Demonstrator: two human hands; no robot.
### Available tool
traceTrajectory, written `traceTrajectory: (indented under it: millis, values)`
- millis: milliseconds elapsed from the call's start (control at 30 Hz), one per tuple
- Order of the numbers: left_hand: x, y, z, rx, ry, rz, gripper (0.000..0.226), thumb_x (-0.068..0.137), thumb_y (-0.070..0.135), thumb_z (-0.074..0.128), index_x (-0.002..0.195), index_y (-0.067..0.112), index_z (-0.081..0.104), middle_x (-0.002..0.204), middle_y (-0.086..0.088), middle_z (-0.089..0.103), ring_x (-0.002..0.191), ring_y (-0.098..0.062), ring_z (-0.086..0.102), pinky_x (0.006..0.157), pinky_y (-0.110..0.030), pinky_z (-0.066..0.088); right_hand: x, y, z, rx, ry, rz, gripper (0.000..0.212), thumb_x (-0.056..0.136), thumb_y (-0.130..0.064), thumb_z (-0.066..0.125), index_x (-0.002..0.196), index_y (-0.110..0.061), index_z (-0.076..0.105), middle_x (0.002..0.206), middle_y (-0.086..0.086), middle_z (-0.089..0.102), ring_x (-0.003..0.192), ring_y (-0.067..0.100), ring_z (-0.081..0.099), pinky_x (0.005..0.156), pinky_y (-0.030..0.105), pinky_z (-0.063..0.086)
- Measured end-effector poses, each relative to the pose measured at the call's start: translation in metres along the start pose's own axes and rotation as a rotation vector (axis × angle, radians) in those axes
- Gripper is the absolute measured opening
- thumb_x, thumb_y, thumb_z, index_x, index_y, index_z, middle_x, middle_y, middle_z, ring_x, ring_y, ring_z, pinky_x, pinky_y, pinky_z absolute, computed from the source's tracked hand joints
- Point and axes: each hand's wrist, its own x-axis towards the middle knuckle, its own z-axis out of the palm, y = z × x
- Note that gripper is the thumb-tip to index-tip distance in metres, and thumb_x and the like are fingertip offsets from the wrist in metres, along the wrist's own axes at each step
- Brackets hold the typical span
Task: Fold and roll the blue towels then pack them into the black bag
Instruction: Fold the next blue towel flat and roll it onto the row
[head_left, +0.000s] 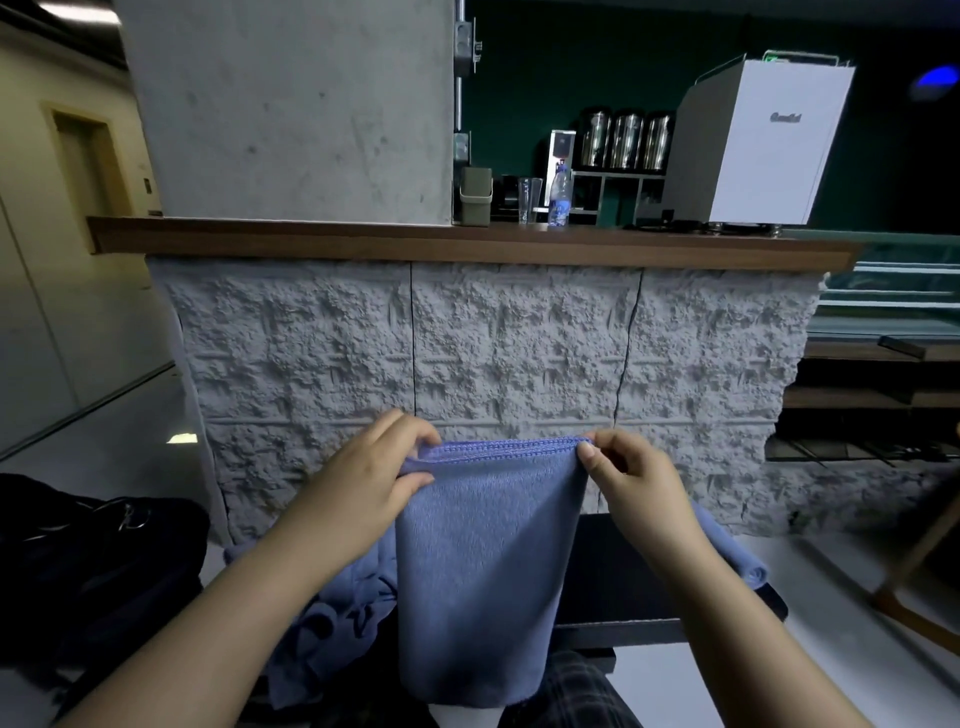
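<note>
Both forearms are bare all the way down to the bottom edge of the shot — no sleeves, no watch, no rings or bands that I can spot. The left hand (363, 483) and right hand (636, 483) have short, plain nails, no polish as far as I can tell. Down low between the arms there's dark plaid fabric (576, 691) over the lap — grey-on-black check, trousers or shorts, can't tell which.

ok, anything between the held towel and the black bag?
Nothing solid that shows. The left hand and right hand pinch the top corners of the held towel; the black bag sits to the left. Only loose blue towels lie crumpled low between them.
</note>
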Motion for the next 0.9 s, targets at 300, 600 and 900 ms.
traceTrajectory:
  millis: [300,600,900]
  values:
    - [-0.006,-0.026,0.042,0.018,-0.011,-0.328,0.047,0.081,0.018,0.070,0.125,0.014,0.053,0.113,0.000,0.044,0.106,-0.015,0.050,0.089,-0.018,0.032,-0.012,0.032,0.026,0.001,0.000,0.100,0.016,0.093,-0.020,0.057,0.078,-0.025,0.056,0.057,-0.009,0.046,0.052,0.003,0.039,0.055,0.023,0.034]
    - [-0.011,-0.059,0.080,-0.134,-0.026,-0.490,0.033,0.065,0.024,0.082,0.056,0.030,0.052,0.050,0.005,0.046,0.050,-0.011,0.043,0.049,-0.024,0.032,-0.006,0.060,0.047,0.180,-0.032,0.308,0.013,0.096,-0.013,0.051,0.085,-0.016,0.055,0.050,0.002,0.060,0.043,0.011,0.052,0.045,0.023,0.044]
    - [-0.004,-0.102,0.154,-0.849,0.008,-0.929,0.015,0.095,0.004,0.046,0.088,0.017,0.047,0.060,-0.005,0.069,0.047,-0.015,0.063,0.044,-0.021,0.044,0.017,0.119,0.086,0.248,-0.022,0.411,0.009,0.095,-0.014,0.051,0.090,-0.016,0.058,0.080,0.004,0.074,0.079,0.013,0.070,0.066,0.026,0.052]
